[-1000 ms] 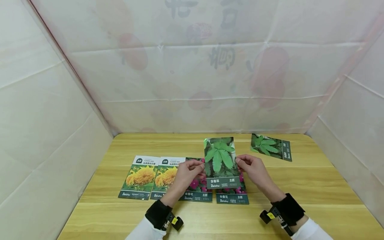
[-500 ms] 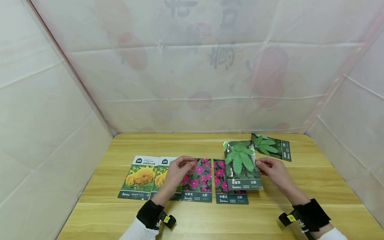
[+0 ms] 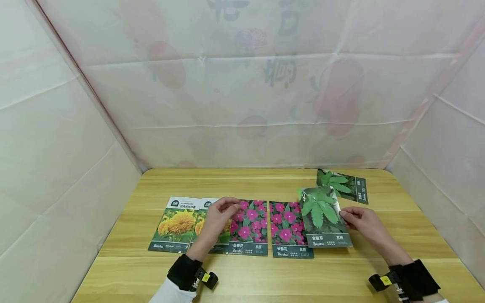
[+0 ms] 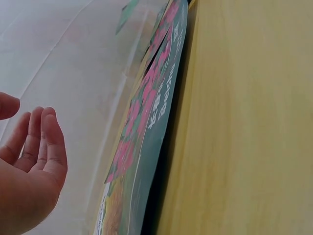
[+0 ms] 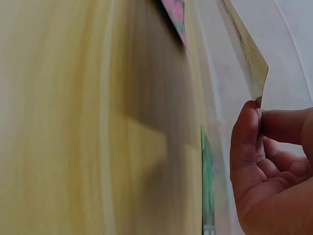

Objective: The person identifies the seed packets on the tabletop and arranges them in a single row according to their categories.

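My right hand pinches the right edge of a seed packet with a green-leaf picture. That packet is raised off the table, over the right side of a pink-flower packet. In the right wrist view, thumb and finger meet on the corner of the packet. My left hand hovers, holding nothing, above a second pink-flower packet and the neighbouring yellow-flower packet, partly hiding the latter. Its fingers are loosely bent, thumb apart from them, in the left wrist view.
Another yellow-flower packet lies at the left end of the row. A further green-leaf packet lies sideways at the back right. Pale fabric walls enclose the wooden table at the back and sides.
My left hand has let go of the green-leaf packet and drawn slightly left. My right hand has carried that packet rightward and a little nearer, uncovering the pink-flower packets.
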Demonstrator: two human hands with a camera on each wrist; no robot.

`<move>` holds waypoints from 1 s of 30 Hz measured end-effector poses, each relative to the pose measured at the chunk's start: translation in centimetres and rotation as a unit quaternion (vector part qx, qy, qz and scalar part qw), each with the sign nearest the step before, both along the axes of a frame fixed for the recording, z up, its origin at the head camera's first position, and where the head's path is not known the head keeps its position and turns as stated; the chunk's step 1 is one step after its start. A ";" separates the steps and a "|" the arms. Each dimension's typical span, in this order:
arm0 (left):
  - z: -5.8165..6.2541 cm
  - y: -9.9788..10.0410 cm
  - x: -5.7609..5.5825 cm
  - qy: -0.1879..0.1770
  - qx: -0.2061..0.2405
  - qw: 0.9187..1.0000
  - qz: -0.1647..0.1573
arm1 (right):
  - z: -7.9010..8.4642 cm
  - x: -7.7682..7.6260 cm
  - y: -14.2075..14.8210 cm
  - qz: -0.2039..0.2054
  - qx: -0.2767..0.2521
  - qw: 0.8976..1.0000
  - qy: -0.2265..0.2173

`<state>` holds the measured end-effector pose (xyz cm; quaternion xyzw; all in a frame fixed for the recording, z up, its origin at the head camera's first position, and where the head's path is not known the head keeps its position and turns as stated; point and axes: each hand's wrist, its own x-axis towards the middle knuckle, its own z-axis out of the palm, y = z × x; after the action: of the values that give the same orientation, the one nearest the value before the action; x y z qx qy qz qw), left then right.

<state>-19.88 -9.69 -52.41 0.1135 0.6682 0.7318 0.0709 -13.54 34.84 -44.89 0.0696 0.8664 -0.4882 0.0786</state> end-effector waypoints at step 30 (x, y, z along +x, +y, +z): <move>0.0 -1.6 0.3 -0.013 -0.024 0.999 0.047 | -1.4 0.8 1.7 -0.007 0.035 0.998 -0.046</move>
<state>-19.57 -11.25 -52.39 0.0706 0.6895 0.7193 0.0475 -12.73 36.53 -46.34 0.1007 0.8778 -0.4544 0.1130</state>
